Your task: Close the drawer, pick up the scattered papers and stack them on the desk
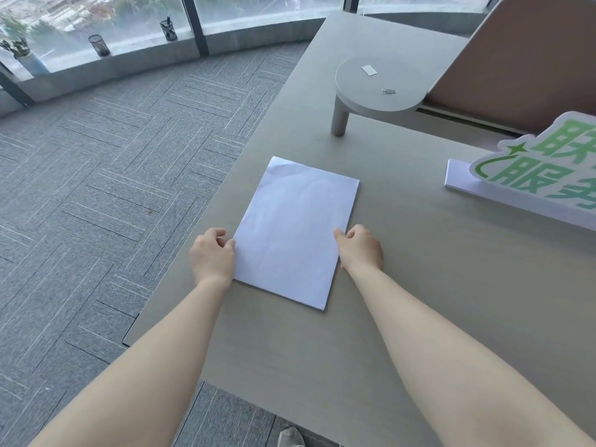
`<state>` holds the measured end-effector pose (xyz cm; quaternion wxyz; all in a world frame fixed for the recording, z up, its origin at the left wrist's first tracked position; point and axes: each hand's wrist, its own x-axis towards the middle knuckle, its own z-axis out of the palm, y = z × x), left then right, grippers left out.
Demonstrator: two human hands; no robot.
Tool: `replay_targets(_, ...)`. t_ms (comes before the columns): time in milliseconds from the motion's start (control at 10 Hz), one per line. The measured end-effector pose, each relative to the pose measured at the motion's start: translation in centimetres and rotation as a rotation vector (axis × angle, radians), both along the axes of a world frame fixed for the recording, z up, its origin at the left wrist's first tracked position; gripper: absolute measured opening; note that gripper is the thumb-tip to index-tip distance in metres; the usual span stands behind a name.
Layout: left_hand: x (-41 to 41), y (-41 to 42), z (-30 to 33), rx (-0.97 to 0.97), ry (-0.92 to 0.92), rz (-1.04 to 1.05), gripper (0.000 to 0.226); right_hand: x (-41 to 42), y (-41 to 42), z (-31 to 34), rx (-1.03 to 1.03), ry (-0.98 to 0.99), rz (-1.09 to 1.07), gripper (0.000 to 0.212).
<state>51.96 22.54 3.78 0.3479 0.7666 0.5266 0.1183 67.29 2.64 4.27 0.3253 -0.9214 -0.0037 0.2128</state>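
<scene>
A neat stack of white papers (292,230) lies flat on the grey desk (403,301), a little in from its left edge. My left hand (212,256) rests against the stack's left side, fingers curled and touching the edge. On the opposite side, my right hand (361,248) presses the stack's right edge with the thumb on top of the sheets. Both hands hold the stack between them. No drawer is in view.
A small raised round shelf (377,88) with a paper clip (389,91) and a white tag stands at the back of the desk. A green-and-white sign (532,169) stands at the right. Grey carpet (96,188) lies to the left, below windows.
</scene>
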Motion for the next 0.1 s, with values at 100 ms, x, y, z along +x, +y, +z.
replay_targets(100,-1.55,-0.09,-0.12,-0.034,-0.06,0.089,0.028,-0.61,-1.4,0.48,0.109,0.028,-0.053,0.03)
